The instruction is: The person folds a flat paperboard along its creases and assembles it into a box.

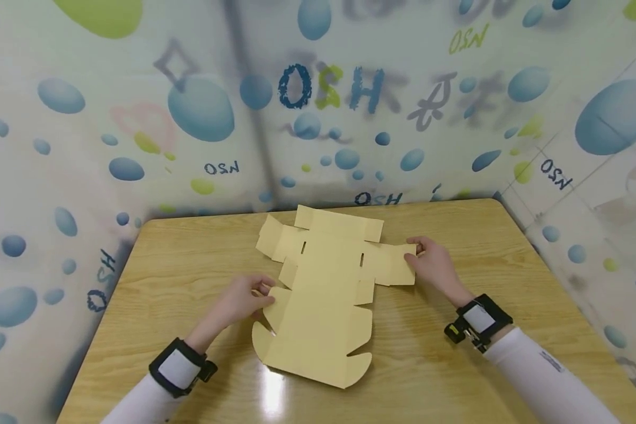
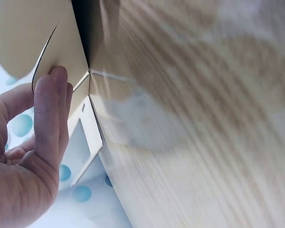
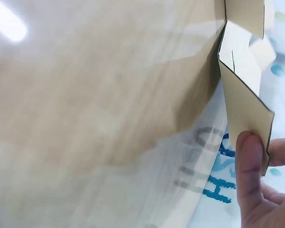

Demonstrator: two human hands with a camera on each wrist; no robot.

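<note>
A flat, unfolded yellow-tan cardboard box (image 1: 323, 282) lies lengthwise on the wooden table, with flaps along both sides and two small slots near its far part. My left hand (image 1: 246, 299) pinches the edge of a rounded flap (image 1: 280, 303) on the near left side. In the left wrist view, its fingers (image 2: 46, 109) lie against that raised flap. On the far right, my right hand (image 1: 436, 265) pinches the outer end of a side flap (image 1: 394, 265). The right wrist view shows this flap (image 3: 247, 104) lifted at an angle, between thumb and finger.
The wooden table (image 1: 456, 365) extends around the cardboard on all sides. Behind it and at both sides hangs a white covering (image 1: 275, 159) with blue and green spots and lettering. Each wrist wears a black strap with a small camera.
</note>
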